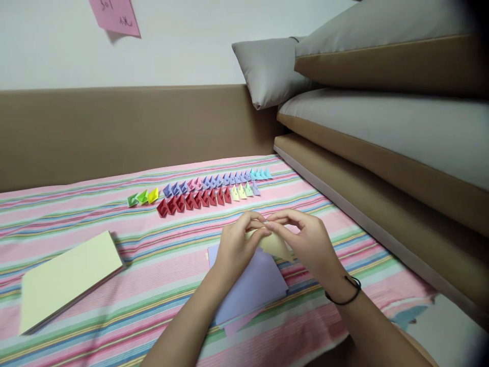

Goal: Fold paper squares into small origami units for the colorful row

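A pale yellow folded sheet of paper (275,246) is pinched between my two hands, its top edge hidden by the fingers. My left hand (244,239) grips it from the left with thumb and forefinger. From the right, my right hand (305,242) pinches the same paper, fingertips meeting the left ones; a black band circles that wrist. Under the hands lies a lavender sheet of paper (255,288), with a pink piece of paper (240,325) poking out below it.
Folded paper boats (190,200) in several colours stand in two rows farther back on the striped cloth (153,265). A stack of pale yellow paper (71,280) lies at left. Stacked cushions (382,132) line the right side; a pink note (114,16) hangs on the wall.
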Tool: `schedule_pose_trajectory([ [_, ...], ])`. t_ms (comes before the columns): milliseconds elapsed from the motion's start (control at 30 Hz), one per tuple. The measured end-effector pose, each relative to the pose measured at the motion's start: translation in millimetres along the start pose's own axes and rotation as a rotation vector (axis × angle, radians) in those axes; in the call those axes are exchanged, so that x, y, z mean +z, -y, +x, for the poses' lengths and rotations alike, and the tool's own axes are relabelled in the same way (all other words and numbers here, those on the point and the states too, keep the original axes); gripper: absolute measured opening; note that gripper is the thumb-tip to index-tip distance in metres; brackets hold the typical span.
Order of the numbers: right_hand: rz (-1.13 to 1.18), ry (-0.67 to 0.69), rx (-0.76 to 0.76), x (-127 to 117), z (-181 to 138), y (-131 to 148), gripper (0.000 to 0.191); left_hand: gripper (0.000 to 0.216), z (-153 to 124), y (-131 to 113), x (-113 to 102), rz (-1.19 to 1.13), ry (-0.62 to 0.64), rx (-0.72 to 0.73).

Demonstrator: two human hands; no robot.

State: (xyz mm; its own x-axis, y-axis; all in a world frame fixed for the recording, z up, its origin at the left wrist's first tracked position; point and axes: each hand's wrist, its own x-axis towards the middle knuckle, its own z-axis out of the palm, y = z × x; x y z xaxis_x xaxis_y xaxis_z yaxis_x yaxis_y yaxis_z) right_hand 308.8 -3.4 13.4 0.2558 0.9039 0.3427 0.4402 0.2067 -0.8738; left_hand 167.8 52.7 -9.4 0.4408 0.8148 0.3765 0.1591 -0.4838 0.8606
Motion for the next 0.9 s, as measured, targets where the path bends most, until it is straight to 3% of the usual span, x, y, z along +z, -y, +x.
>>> schedule_pose_trajectory([
  [233, 0.025, -0.116, 0.039, -10, 6, -7, 0.011, 0.014, 6, 3, -8, 0.022, 0.084, -0.086],
  [367, 0.126, -0.194, 0.079, -17, 12, -12, 0.014, 0.016, 10, 2, -13, -0.104, 0.109, -0.164],
  [633, 0.018, -0.413, -0.013, -21, 10, -11, 0.014, 0.026, 11, 3, -13, -0.264, -0.033, -0.233],
  [767, 0.175, -0.338, -0.062, -19, 10, -11, 0.016, 0.038, 14, 6, -13, -0.492, -0.038, -0.353],
  [900, 0.245, -0.212, -0.077, -10, 9, -14, 0.022, 0.050, 14, 6, -8, -0.760, 0.088, -0.522],
])
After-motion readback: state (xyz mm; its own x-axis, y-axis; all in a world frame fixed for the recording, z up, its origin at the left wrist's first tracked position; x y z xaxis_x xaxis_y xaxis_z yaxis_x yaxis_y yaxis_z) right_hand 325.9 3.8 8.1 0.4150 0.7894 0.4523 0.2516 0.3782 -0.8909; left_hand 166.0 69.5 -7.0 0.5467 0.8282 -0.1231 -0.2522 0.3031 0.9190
